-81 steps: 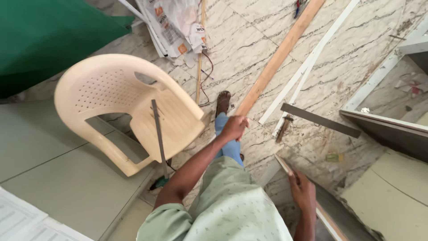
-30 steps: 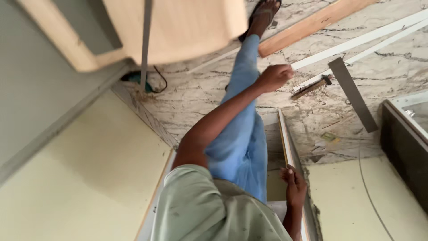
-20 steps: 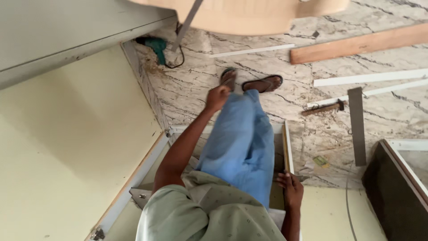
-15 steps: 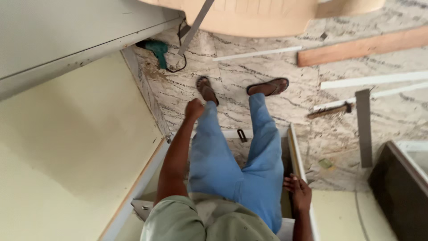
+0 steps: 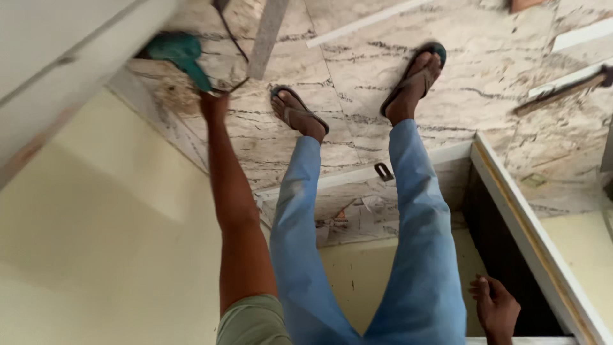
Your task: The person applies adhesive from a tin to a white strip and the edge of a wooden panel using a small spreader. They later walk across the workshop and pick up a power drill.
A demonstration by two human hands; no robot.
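Your left hand reached the teal drill on the marble floor, its grip blurred beyond telling, while your right hand rested open by the cabinet frame, so the drill's cord might have snagged your sandals.

A single head-worn camera looked steeply down along the person's legs to the marble floor, close above the open cabinet frame.
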